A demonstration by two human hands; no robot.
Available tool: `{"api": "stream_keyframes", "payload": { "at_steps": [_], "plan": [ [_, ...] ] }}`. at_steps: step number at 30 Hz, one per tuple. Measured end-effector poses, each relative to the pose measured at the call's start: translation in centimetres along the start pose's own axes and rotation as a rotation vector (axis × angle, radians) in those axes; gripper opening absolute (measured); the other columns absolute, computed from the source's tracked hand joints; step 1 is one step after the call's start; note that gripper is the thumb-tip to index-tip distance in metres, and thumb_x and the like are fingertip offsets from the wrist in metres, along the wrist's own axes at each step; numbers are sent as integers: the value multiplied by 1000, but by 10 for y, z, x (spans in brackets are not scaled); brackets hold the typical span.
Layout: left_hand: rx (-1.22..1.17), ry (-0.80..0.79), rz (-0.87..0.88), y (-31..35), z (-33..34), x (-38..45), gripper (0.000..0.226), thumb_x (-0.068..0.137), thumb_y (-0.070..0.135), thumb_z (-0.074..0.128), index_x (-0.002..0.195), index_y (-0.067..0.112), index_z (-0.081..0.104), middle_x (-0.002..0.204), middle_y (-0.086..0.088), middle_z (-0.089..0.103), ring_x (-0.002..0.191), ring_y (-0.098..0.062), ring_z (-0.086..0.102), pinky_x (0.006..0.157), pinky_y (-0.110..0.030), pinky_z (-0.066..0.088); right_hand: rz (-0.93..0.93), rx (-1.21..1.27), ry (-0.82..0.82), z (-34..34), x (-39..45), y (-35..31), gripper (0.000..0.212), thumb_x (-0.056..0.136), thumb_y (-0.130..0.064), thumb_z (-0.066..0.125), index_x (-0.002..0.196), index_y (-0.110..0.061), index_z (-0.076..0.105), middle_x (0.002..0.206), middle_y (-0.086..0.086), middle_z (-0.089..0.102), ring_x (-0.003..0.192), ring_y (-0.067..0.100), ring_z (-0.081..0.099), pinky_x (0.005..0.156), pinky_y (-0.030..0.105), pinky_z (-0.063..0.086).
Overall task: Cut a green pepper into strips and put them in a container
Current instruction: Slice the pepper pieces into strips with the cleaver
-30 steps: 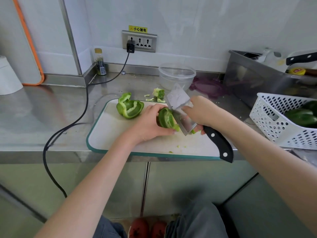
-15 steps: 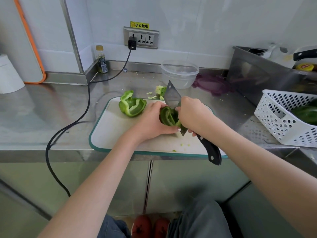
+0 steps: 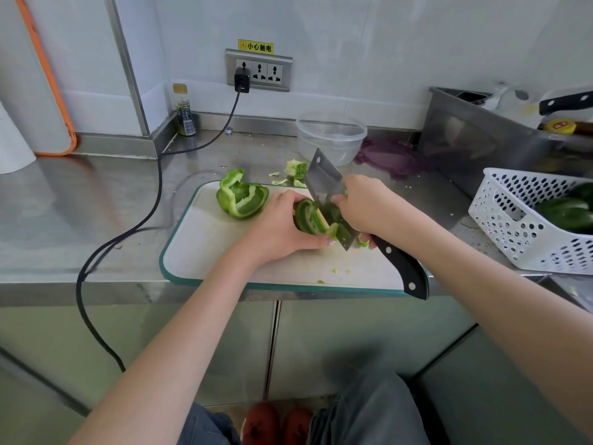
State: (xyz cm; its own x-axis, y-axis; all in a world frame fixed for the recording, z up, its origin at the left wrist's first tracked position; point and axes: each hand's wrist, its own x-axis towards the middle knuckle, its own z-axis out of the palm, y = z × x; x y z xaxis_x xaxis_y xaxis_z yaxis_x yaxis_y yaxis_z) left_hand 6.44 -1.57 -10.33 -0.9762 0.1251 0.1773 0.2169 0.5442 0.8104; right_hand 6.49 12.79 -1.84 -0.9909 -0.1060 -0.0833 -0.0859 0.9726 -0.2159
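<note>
A white cutting board with a green rim [image 3: 224, 252] lies on the steel counter. My left hand [image 3: 279, 226] grips a green pepper half [image 3: 306, 216] on the board. My right hand [image 3: 369, 203] grips a cleaver [image 3: 324, 184] with a black handle, its blade down in the pepper beside my left fingers. A small cut piece [image 3: 362, 243] lies under the blade's right side. Another pepper half [image 3: 242, 197] sits at the board's far left corner. A clear plastic container [image 3: 330, 136] stands behind the board.
The pepper core [image 3: 296, 170] and scraps lie just past the board. A purple lid [image 3: 391, 157] lies by the container. A white basket [image 3: 519, 226] with whole peppers stands at right, a steel tub [image 3: 481, 136] behind it. A black cable [image 3: 154, 200] crosses the counter at left.
The cleaver has come down from a raised, tilted position into the pepper half. My left hand has kept its hold on the pepper.
</note>
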Motion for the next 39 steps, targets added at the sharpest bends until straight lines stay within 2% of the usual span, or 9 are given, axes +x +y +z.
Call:
{"api": "stream_keyframes", "payload": {
  "at_steps": [10,14,16,18,23,28,32,35,39],
  "plan": [
    [61,-4,-25,4,1,-2,99,37,68,74,120,22,47,119,5,47,107,-10,53,93,-35,49,-53,-20,-5,11,-5,-5,11,100,-16,39,99,-6,43,66,11,51,44,22,52,48,40,52],
    [90,5,-6,9,1,-5,85,52,50,81,122,18,45,121,3,43,111,-12,47,97,-34,44,-53,-74,7,10,2,-9,15,97,-11,45,109,-3,50,70,6,47,51,19,46,41,29,40],
    [101,19,-3,11,0,-6,82,55,45,82,122,16,45,120,2,42,111,-13,46,96,-32,42,-39,-108,-19,11,3,-13,23,97,-7,46,119,-2,49,87,10,53,64,24,55,43,26,36],
    [103,26,-4,12,0,-7,81,57,41,82,124,15,45,120,3,40,111,-12,44,95,-29,40,-86,-104,-7,11,6,-16,16,98,-8,43,112,-4,50,95,14,55,82,29,61,43,24,34],
    [94,18,-17,17,1,-9,77,58,35,80,124,19,44,120,5,39,110,-9,40,91,-26,37,-86,-52,-2,10,11,-6,12,97,-10,42,97,-3,51,66,7,49,45,18,48,23,21,35],
    [73,0,-22,19,0,-10,75,55,31,78,121,18,44,117,5,39,107,-10,40,89,-26,38,-6,-40,-27,9,6,-14,8,96,-8,46,101,-3,50,66,9,48,47,21,49,35,30,43],
    [66,-8,-37,21,0,-10,77,56,28,78,124,15,43,120,3,40,105,-10,42,86,-24,38,11,-61,-51,6,7,-20,11,93,0,46,84,-4,46,66,8,47,47,20,45,18,15,24],
    [62,-20,-39,22,0,-12,77,56,28,79,124,17,43,119,3,40,106,-11,43,87,-24,38,33,-25,-74,10,5,-20,17,94,-1,48,109,2,55,78,7,51,31,15,51,21,17,30],
    [64,-33,-38,23,-1,-15,76,59,27,79,125,17,42,117,4,39,102,-9,42,83,-22,34,50,69,-23,14,5,-18,22,94,-3,47,115,0,53,104,16,62,78,27,64,46,26,39]
  ]
}}
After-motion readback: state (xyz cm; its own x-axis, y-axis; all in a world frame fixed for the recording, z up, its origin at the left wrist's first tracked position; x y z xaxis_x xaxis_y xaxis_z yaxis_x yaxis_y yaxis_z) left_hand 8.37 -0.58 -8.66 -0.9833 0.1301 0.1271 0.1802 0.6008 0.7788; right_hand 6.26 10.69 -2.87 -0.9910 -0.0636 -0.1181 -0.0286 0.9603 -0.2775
